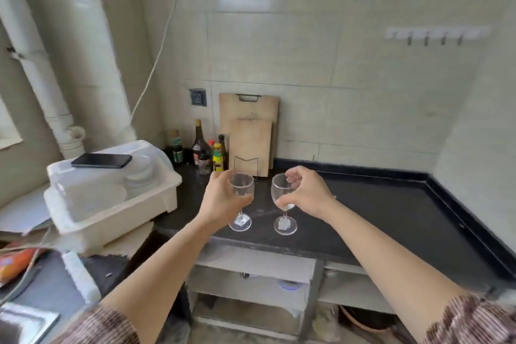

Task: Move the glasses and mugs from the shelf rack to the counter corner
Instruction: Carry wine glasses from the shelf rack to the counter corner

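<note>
Item: two clear stemmed wine glasses, thin-walled; judged light, slippery, fragile. Left wine glass (242,187) gripped round its bowl by left hand (220,200); right wine glass (280,190) likewise by right hand (307,194). Both just before the leaning wooden cutting board (250,145), low over black desk (391,204). Take hold at the bowl — never the stem.

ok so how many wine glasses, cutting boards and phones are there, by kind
wine glasses: 2
wooden cutting boards: 2
phone: 1
total: 5
</note>
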Motion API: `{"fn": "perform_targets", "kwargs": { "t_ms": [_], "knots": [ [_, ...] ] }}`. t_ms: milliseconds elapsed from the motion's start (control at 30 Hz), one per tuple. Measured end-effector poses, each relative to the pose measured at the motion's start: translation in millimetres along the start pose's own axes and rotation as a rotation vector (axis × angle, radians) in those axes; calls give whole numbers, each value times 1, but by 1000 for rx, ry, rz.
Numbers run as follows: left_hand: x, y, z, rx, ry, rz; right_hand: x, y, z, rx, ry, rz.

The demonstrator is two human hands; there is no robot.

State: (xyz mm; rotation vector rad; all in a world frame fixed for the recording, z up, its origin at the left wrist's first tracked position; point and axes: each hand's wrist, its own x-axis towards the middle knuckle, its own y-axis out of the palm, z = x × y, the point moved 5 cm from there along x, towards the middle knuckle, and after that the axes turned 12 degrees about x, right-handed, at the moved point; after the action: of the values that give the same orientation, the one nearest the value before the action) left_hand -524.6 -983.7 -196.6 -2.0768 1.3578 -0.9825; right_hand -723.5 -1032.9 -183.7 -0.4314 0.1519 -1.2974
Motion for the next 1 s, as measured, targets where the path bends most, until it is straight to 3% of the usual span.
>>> {"fn": "perform_targets", "kwargs": {
  "t_ms": [500, 1000],
  "knots": [
    [242, 264, -59, -78, 114, 354, 202, -152, -190, -40, 309, -230],
    [373, 487, -66, 110, -25, 411, 375, -245, -370, -87, 415, -121]
  ]
}}
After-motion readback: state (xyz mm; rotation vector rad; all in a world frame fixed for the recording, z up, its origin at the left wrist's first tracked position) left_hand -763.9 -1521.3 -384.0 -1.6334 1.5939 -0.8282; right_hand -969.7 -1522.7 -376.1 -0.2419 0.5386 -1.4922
